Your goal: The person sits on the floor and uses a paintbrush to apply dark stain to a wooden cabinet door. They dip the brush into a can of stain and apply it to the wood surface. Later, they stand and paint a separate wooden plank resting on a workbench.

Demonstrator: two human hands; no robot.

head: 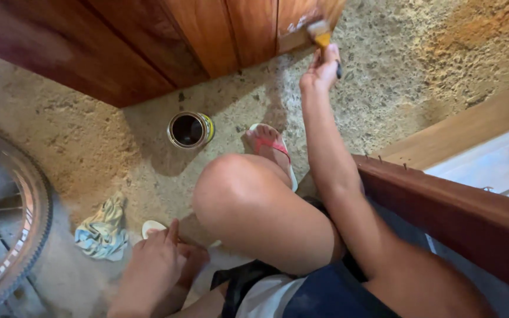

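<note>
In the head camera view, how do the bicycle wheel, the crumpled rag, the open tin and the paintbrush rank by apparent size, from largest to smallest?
1. Bicycle wheel, though cut off by the frame and nearer the camera.
2. Crumpled rag.
3. Open tin.
4. Paintbrush, partly hidden in the right hand and farthest away.

Rough concrete floor beside reddish wood boards

The speckled concrete floor [419, 65] is sandy and stained, orange toward the far corner. Varnished wooden planks [166, 41] run along the top, a dark red board [460, 218] crosses the right, and a bicycle wheel [1, 224] stands at left.
</note>
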